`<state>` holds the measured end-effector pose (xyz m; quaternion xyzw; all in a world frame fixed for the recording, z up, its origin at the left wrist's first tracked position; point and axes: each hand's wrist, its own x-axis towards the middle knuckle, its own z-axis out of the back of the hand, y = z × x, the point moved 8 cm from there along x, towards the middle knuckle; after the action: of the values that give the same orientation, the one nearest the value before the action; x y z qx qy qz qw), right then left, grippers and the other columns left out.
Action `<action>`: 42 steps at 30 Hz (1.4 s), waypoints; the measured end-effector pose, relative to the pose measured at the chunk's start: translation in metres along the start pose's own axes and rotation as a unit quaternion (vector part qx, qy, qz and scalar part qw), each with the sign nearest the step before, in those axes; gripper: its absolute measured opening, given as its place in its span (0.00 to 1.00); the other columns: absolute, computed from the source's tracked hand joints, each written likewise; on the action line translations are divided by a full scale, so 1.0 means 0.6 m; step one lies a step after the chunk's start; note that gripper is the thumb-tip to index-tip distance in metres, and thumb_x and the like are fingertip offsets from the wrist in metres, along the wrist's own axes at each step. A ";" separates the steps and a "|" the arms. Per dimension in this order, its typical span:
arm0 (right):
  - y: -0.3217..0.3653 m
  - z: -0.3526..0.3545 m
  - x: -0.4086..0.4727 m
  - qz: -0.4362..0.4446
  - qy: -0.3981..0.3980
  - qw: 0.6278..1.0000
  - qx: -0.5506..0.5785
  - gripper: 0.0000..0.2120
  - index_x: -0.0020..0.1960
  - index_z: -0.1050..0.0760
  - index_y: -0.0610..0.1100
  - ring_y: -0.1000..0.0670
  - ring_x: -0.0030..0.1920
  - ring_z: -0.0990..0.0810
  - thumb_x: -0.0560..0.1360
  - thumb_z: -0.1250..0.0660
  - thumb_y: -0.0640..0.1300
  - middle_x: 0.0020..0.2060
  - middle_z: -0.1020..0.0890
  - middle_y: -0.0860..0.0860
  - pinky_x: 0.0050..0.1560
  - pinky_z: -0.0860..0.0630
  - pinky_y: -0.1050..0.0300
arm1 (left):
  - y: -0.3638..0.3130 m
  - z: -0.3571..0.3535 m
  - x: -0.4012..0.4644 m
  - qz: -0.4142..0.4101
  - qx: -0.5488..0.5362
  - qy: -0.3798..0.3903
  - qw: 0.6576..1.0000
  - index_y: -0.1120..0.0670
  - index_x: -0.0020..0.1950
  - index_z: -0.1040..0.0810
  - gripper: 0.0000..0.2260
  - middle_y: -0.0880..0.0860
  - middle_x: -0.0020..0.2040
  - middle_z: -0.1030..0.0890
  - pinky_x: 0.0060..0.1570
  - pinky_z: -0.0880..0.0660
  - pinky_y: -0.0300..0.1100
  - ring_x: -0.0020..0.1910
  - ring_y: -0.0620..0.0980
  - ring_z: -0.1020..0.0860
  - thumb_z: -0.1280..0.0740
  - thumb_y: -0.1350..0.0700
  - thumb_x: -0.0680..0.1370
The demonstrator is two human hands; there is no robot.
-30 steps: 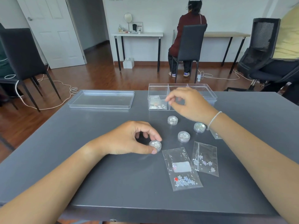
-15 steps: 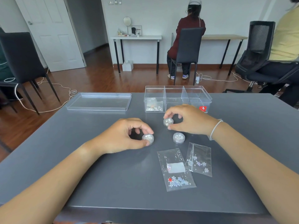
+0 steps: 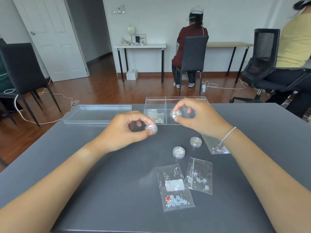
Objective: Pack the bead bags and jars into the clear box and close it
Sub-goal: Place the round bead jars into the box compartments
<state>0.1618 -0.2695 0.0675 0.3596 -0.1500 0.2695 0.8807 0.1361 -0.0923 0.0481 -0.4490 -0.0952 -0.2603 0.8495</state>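
My left hand [image 3: 124,130] pinches a small round bead jar [image 3: 151,128] above the grey table [image 3: 101,182], just in front of the clear box [image 3: 155,102]. My right hand [image 3: 200,118] holds a second bead jar [image 3: 176,114] up in front of the box's middle compartment. The box stands open at the table's far edge, with some beads in its left compartment. Two more jars [image 3: 178,152] [image 3: 195,142] sit on the table. Two bead bags [image 3: 175,187] [image 3: 200,176] lie nearer me. A third bag [image 3: 217,147] is partly hidden under my right wrist.
The clear lid [image 3: 97,113] lies flat to the left of the box. Black chairs [image 3: 23,71] stand left of the table. A person sits at a far desk with their back turned [image 3: 191,47], and another sits at the right edge [image 3: 294,47]. Cables trail on the wood floor.
Both hands lifted their jars off the table and moved them toward the box. My right hand rose to the box's front; my left hand rose and went right.
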 end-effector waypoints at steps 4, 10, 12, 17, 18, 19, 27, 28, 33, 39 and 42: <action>-0.018 0.043 0.003 -0.014 -0.073 0.997 0.004 0.07 0.43 0.26 0.54 0.53 0.41 0.30 0.69 0.31 0.43 0.43 0.21 0.56 0.46 0.33 0.64 | -0.016 0.009 0.063 -0.008 0.001 -0.031 0.999 0.46 0.39 0.19 0.05 0.35 0.36 0.20 0.35 0.36 0.25 0.35 0.38 0.30 0.27 0.56 0.69; -0.062 0.068 0.000 -0.055 -0.116 0.992 0.009 0.07 0.44 0.26 0.53 0.48 0.45 0.28 0.69 0.31 0.44 0.41 0.22 0.59 0.45 0.33 0.59 | -0.008 -0.019 0.164 0.034 -0.002 -0.021 0.999 0.49 0.41 0.18 0.04 0.41 0.36 0.19 0.34 0.31 0.28 0.31 0.41 0.30 0.27 0.51 0.68; -0.075 0.068 -0.001 -0.068 -0.118 0.991 0.011 0.07 0.44 0.26 0.53 0.49 0.44 0.29 0.69 0.31 0.44 0.40 0.23 0.60 0.43 0.33 0.60 | 0.002 -0.037 0.188 0.044 0.026 0.003 0.999 0.50 0.42 0.18 0.04 0.45 0.40 0.17 0.39 0.28 0.31 0.33 0.41 0.27 0.27 0.52 0.69; -0.094 0.070 -0.003 -0.082 -0.127 0.988 0.009 0.07 0.44 0.27 0.54 0.53 0.43 0.30 0.69 0.31 0.45 0.39 0.25 0.64 0.41 0.34 0.67 | 0.029 -0.075 0.227 0.054 0.124 0.057 0.989 0.51 0.41 0.18 0.06 0.49 0.45 0.16 0.49 0.27 0.37 0.43 0.43 0.22 0.27 0.51 0.68; -0.095 0.070 -0.003 -0.083 -0.128 0.988 0.009 0.07 0.44 0.27 0.54 0.54 0.43 0.30 0.69 0.31 0.45 0.39 0.25 0.65 0.41 0.34 0.67 | 0.034 -0.080 0.234 0.058 0.143 0.065 0.986 0.51 0.41 0.19 0.06 0.48 0.44 0.17 0.50 0.27 0.39 0.45 0.45 0.21 0.28 0.51 0.68; -0.096 0.071 -0.003 -0.083 -0.130 0.988 0.010 0.07 0.43 0.27 0.55 0.55 0.42 0.30 0.70 0.31 0.45 0.39 0.25 0.65 0.40 0.34 0.67 | 0.038 -0.085 0.239 0.061 0.163 0.074 0.982 0.50 0.40 0.19 0.05 0.47 0.43 0.18 0.50 0.27 0.40 0.46 0.46 0.22 0.28 0.50 0.68; -0.091 0.071 -0.001 -0.077 -0.133 0.988 0.015 0.06 0.43 0.27 0.54 0.56 0.42 0.30 0.70 0.32 0.45 0.38 0.26 0.66 0.41 0.34 0.67 | 0.051 -0.106 0.263 0.095 0.311 0.130 0.937 0.50 0.39 0.20 0.04 0.47 0.40 0.20 0.43 0.27 0.42 0.44 0.50 0.21 0.28 0.52 0.68; -0.089 0.071 -0.001 -0.075 -0.134 0.988 0.014 0.06 0.43 0.27 0.54 0.56 0.42 0.31 0.70 0.32 0.45 0.38 0.26 0.65 0.41 0.35 0.68 | 0.051 -0.108 0.264 0.100 0.320 0.134 0.932 0.51 0.40 0.19 0.04 0.47 0.41 0.19 0.44 0.26 0.42 0.45 0.51 0.21 0.28 0.52 0.68; -0.088 0.071 -0.003 -0.073 -0.132 0.988 0.018 0.06 0.43 0.27 0.53 0.60 0.41 0.31 0.70 0.32 0.44 0.37 0.26 0.65 0.40 0.36 0.69 | 0.052 -0.112 0.267 0.113 0.359 0.145 0.915 0.52 0.44 0.19 0.06 0.51 0.49 0.18 0.49 0.24 0.46 0.50 0.55 0.22 0.30 0.53 0.69; -0.089 0.070 -0.003 -0.077 -0.132 0.988 0.019 0.06 0.43 0.27 0.54 0.56 0.42 0.30 0.70 0.31 0.44 0.37 0.26 0.65 0.40 0.36 0.69 | 0.045 -0.120 0.273 0.111 0.401 0.157 0.896 0.55 0.46 0.20 0.08 0.53 0.50 0.18 0.48 0.25 0.46 0.51 0.56 0.22 0.31 0.56 0.69; -0.090 0.069 -0.002 -0.077 -0.132 0.988 0.016 0.06 0.43 0.27 0.54 0.58 0.42 0.30 0.70 0.32 0.45 0.37 0.26 0.66 0.40 0.37 0.69 | 0.046 -0.126 0.274 0.110 0.430 0.166 0.881 0.56 0.49 0.20 0.09 0.53 0.52 0.18 0.48 0.25 0.45 0.52 0.57 0.22 0.31 0.57 0.69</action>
<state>0.1893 -0.3319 0.0657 0.4161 -0.2323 0.1538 0.8656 0.2846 -0.1995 0.0499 0.0022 -0.0059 -0.1696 0.9855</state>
